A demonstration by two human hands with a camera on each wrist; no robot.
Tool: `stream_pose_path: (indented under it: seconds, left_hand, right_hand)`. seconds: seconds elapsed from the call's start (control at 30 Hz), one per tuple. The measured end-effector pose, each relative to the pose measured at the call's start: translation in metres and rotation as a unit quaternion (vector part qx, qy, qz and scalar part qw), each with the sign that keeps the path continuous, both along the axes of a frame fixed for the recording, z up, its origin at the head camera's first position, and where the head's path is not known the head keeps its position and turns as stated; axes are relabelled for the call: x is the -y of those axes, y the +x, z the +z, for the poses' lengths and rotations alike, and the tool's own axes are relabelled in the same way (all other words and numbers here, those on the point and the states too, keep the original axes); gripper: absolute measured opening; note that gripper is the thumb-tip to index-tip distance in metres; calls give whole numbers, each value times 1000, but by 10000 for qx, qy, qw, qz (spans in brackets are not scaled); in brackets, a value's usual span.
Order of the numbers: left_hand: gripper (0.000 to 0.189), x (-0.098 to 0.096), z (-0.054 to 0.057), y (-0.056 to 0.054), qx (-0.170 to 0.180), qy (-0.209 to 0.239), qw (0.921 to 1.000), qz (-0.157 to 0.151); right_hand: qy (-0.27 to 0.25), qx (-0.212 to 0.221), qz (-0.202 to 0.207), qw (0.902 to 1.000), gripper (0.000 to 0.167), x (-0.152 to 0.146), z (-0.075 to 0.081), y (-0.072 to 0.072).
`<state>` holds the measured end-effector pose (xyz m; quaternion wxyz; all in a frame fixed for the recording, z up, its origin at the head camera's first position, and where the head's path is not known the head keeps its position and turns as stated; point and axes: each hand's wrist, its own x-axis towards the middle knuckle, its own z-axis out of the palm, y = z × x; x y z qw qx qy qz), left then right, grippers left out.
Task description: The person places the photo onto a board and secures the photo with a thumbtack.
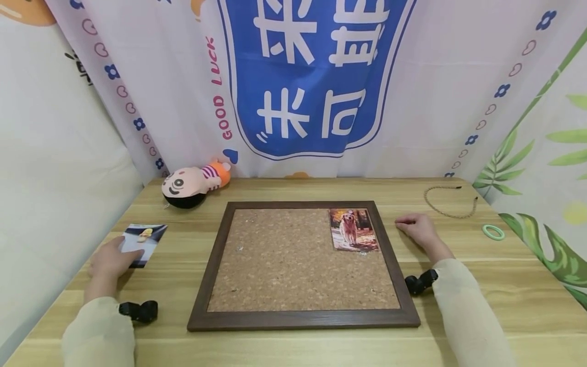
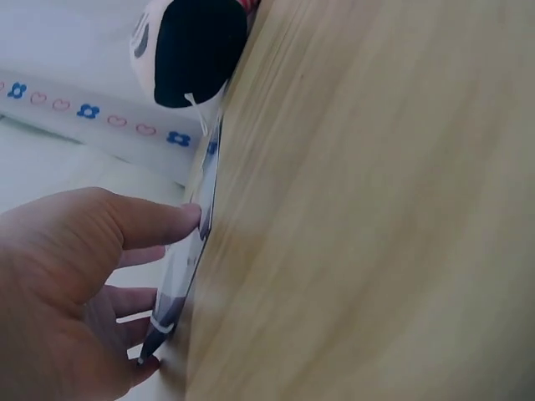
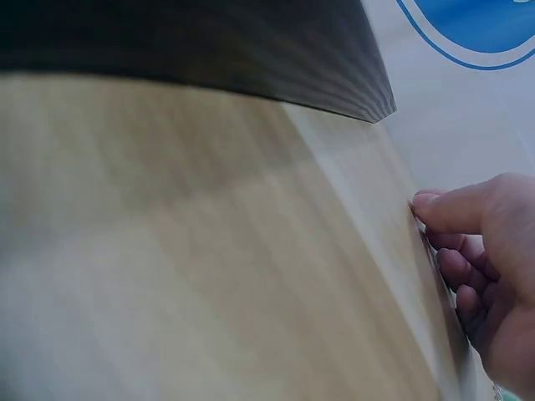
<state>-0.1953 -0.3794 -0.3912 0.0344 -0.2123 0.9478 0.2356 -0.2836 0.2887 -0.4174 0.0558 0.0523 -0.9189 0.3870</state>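
At the table's left side my left hand (image 1: 112, 260) holds a photo print (image 1: 147, 239) showing a small yellow subject. In the left wrist view, the thumb lies at the print's near edge and the other fingers (image 2: 138, 301) at its far edge. My right hand (image 1: 419, 232) rests on the wood to the right of the corkboard, fingers loosely curled, with nothing visible in it. Between both hands lies the brown-framed corkboard (image 1: 293, 270). A photo of a golden dog (image 1: 350, 229) sits in its upper right corner.
Small clear specks, like pins, dot the cork. A plush doll (image 1: 192, 183) lies at the table's back left. At the right are a braided headband (image 1: 428, 201) and a mint green ring (image 1: 492, 232). A printed curtain (image 1: 412, 127) hangs behind the table (image 1: 302, 349).
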Motion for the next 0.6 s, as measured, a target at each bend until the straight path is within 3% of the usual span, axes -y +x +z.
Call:
stream_pose_path:
  seconds: [0.13, 0.3, 0.47, 0.6]
  left_hand:
    - [76, -3, 3, -2, 61, -175, 9998, -107]
    - [60, -8, 7, 1, -165, -109, 9998, 91]
    - [41, -10, 6, 4, -662, 253, 9974, 151]
    - [43, -12, 5, 4, -663, 924, 9929, 359]
  right_hand:
    - [-125, -108, -100, 9998, 26, 0, 0, -1]
    - [-587, -37, -247, 9980, 28, 0, 1, -1]
    - [-1368, 194, -123, 9903, 28, 1, 4, 1]
    - [-1700, 320, -16, 9849, 30, 2, 8, 5]
